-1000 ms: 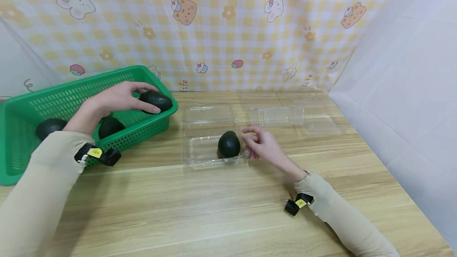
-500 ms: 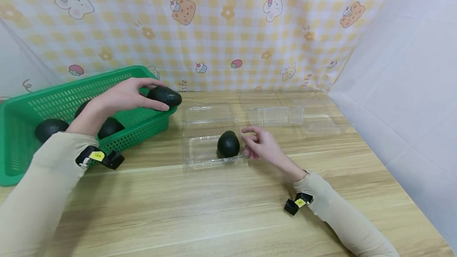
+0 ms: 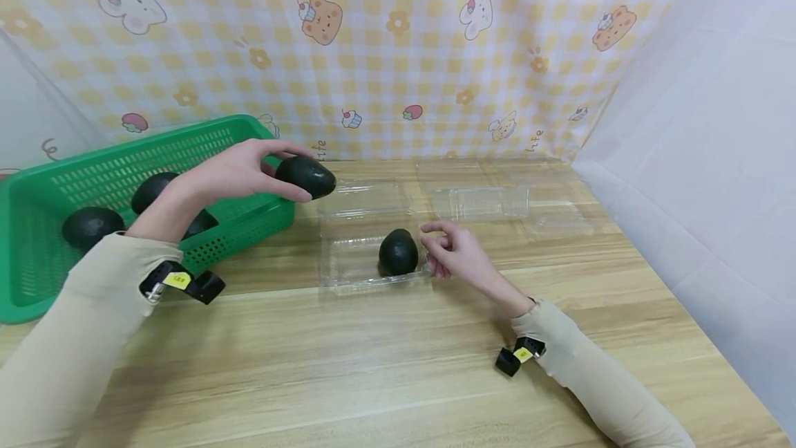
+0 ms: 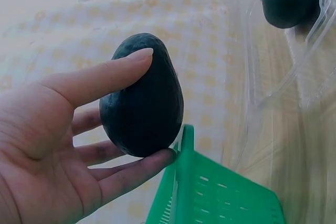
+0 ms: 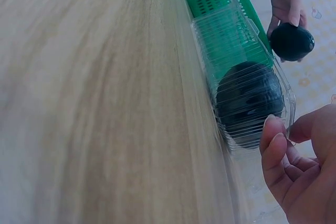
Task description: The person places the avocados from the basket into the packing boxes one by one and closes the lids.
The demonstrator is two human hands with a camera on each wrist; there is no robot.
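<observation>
My left hand [image 3: 239, 170] holds a dark avocado [image 3: 309, 177] between thumb and fingers, in the air just past the right end of the green basket [image 3: 266, 223]. In the left wrist view the thumb lies over the avocado [image 4: 144, 103] and the fingers support it from below. A clear plastic clamshell container [image 3: 348, 258] lies on the table with its lid folded back. One avocado [image 3: 398, 253] sits in the right end of its tray. At that end my right hand [image 3: 457, 254] pinches the container's rim, as the right wrist view shows.
Inside the basket are several more avocados [image 3: 92, 227], one partly hidden by the left forearm. More clear containers [image 3: 488, 202] lie lid-back at the back right of the wooden table [image 3: 385, 372]. A checked curtain [image 3: 398, 54] hangs behind the table.
My left hand has carried the avocado rightward, from over the basket's right end to beyond its rim, toward the container. My right hand has stayed in place.
</observation>
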